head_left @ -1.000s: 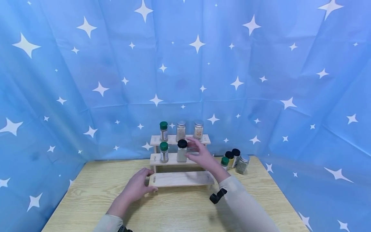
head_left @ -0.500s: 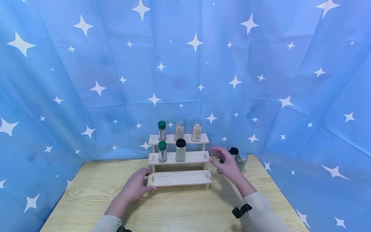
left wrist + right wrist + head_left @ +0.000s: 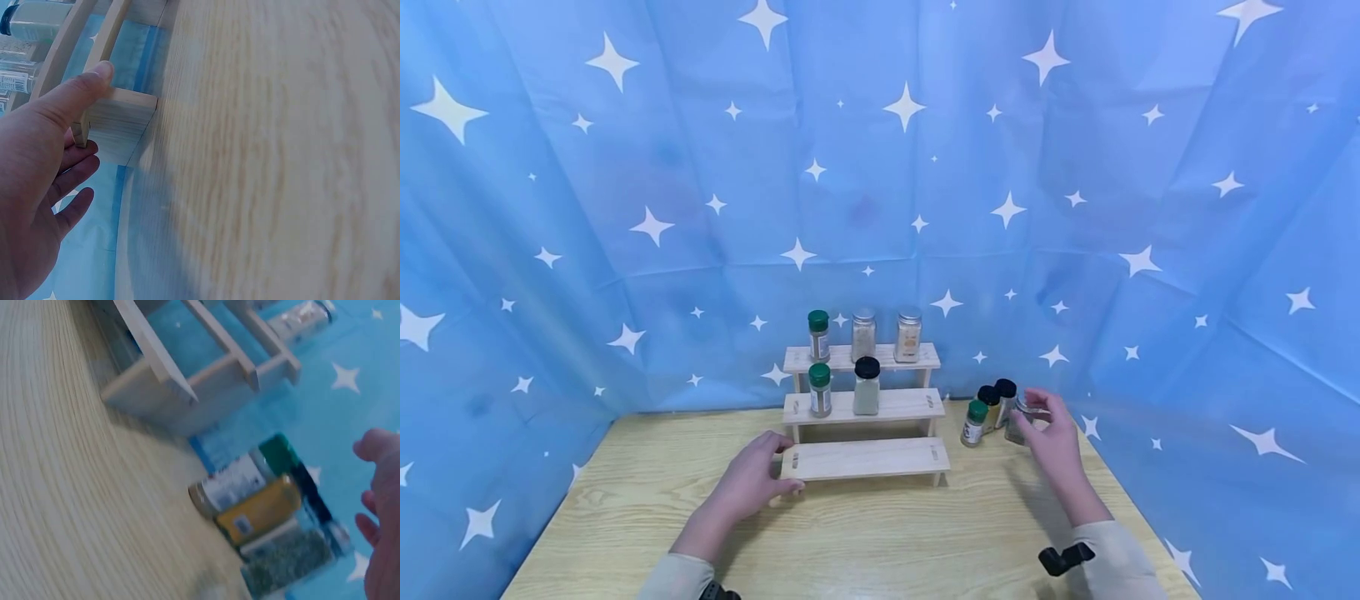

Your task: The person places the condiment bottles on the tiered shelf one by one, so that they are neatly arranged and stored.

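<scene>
My left hand grips the left end of the lowest board of a three-tier wooden spice rack; in the left wrist view the thumb lies over the board's end. At the right, my right hand reaches with spread fingers to a silver-lidded jar of green herbs, its fingertips near the lid. In the right wrist view this hand stands a little apart from the jars. Beside that jar stand a green-capped spice bottle and two black-capped jars, one with yellow contents.
On the top tier stand a green-capped bottle and two silver-lidded jars. The middle tier bears another green-capped bottle and a black-capped jar. A starry blue curtain hangs behind the wooden table.
My right hand has left the black-capped jar on the middle tier and moved right to the herb jar on the table. The left hand has stayed on the rack.
</scene>
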Motion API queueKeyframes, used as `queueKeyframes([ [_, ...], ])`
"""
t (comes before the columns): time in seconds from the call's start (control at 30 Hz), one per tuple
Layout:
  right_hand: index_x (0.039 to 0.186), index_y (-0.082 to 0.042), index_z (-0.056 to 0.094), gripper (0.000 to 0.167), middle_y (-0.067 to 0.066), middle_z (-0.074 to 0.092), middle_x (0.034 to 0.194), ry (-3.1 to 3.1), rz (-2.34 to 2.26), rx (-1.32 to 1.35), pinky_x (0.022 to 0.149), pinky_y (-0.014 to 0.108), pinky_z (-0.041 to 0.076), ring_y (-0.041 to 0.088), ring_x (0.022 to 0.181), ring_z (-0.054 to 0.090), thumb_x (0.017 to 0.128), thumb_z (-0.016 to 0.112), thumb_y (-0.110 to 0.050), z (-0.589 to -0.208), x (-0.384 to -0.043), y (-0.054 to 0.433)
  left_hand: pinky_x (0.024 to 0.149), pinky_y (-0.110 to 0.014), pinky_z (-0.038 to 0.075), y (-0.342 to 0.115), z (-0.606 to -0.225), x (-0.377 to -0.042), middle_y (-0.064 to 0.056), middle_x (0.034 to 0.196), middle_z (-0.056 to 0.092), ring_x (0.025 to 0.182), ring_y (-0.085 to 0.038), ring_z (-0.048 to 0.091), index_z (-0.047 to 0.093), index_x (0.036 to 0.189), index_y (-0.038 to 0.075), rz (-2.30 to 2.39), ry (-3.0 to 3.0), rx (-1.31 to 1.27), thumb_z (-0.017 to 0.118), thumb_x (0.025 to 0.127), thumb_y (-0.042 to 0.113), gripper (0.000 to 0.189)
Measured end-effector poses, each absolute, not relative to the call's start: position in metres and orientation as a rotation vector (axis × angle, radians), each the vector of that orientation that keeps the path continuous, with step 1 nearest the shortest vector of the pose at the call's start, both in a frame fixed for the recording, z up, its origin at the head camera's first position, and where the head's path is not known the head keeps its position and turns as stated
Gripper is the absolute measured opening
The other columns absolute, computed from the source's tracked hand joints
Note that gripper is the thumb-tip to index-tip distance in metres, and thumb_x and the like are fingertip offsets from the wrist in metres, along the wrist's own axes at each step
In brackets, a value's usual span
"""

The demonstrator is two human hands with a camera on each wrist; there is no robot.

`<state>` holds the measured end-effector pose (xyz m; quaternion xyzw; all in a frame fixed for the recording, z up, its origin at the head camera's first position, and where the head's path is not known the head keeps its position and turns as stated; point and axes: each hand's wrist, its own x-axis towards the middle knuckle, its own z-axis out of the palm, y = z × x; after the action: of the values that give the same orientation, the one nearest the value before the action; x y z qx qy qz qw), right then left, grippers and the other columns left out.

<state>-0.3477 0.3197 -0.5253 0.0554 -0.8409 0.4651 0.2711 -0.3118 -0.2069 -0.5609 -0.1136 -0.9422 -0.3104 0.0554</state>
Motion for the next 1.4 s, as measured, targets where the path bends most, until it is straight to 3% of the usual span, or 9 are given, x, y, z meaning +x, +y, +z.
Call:
queueKeyframes([
  [0.17,0.146,-0.001,0.060,0.050,0.015,0.058,0.133,-2.267,1.236,0.070,0.098,0.018,0.049,0.030,0.122,0.057,0.101,0.081,-0.006,-0.534,-0.353,0.334,0.112,-0.055,0.056,-0.205,-0.560,-0.312,-0.005,0.135,0.069,0.129,-0.032,0.067,0.068,0.141,0.009,-0.943,-2.865,-0.341,0.101,0.082,0.037,0.074],
  [0.3,0.151,0.001,0.056,0.055,0.022,0.053,0.139,-2.316,1.257,0.013,0.101,0.033,0.049,0.035,0.125,0.055,0.103,0.080,-0.012,-0.544,-0.359,0.344,0.113,-0.054,0.056,-0.205,-0.560,-0.312,-0.004,0.136,0.069,0.129,-0.031,0.067,0.068,0.142,0.010,-0.938,-2.867,-0.339,0.101,0.082,0.037,0.073],
  [0.5,0.158,0.001,0.048,0.062,0.027,0.047,0.146,-2.357,1.339,-0.005,0.110,0.056,0.049,0.043,0.132,0.052,0.104,0.078,-0.007,-0.562,-0.370,0.355,0.113,-0.054,0.056,-0.205,-0.560,-0.312,-0.004,0.136,0.069,0.129,-0.031,0.067,0.068,0.141,0.009,-0.942,-2.867,-0.347,0.101,0.083,0.037,0.073],
  [0.77,0.166,-0.001,0.037,0.072,0.028,0.045,0.158,-2.371,1.432,0.016,0.119,0.064,0.045,0.046,0.144,0.049,0.106,0.075,-0.007,-0.573,-0.382,0.355,0.114,-0.055,0.056,-0.206,-0.561,-0.312,-0.004,0.136,0.069,0.129,-0.031,0.067,0.068,0.141,0.010,-0.940,-2.860,-0.350,0.101,0.082,0.037,0.073],
  [0.9,0.170,-0.006,0.032,0.074,0.025,0.046,0.160,-2.407,1.421,-0.012,0.117,0.054,0.049,0.044,0.145,0.049,0.109,0.074,-0.015,-0.578,-0.384,0.352,0.113,-0.054,0.056,-0.206,-0.562,-0.312,-0.003,0.134,0.069,0.129,-0.031,0.067,0.068,0.141,0.010,-0.937,-2.858,-0.352,0.100,0.083,0.037,0.072],
  [1.07,0.165,-0.011,0.040,0.066,0.021,0.054,0.153,-2.410,1.376,-0.058,0.106,0.037,0.055,0.040,0.140,0.056,0.109,0.074,-0.021,-0.582,-0.384,0.348,0.113,-0.054,0.056,-0.206,-0.562,-0.313,-0.003,0.134,0.069,0.129,-0.031,0.067,0.068,0.140,0.010,-0.938,-2.854,-0.353,0.101,0.082,0.037,0.072],
  [1.27,0.161,-0.010,0.043,0.064,0.020,0.057,0.149,-2.402,1.369,-0.076,0.092,0.012,0.048,0.037,0.134,0.058,0.107,0.076,-0.016,-0.584,-0.378,0.343,0.114,-0.055,0.056,-0.206,-0.564,-0.312,-0.003,0.135,0.069,0.129,-0.031,0.067,0.068,0.141,0.010,-0.945,-2.862,-0.348,0.101,0.081,0.038,0.074],
  [1.4,0.162,-0.010,0.043,0.066,0.019,0.057,0.149,-2.365,1.394,-0.068,0.091,0.009,0.047,0.034,0.131,0.057,0.105,0.077,-0.014,-0.581,-0.372,0.340,0.114,-0.055,0.055,-0.206,-0.562,-0.312,-0.003,0.135,0.069,0.129,-0.031,0.067,0.068,0.141,0.010,-0.943,-2.857,-0.353,0.101,0.081,0.038,0.074],
])
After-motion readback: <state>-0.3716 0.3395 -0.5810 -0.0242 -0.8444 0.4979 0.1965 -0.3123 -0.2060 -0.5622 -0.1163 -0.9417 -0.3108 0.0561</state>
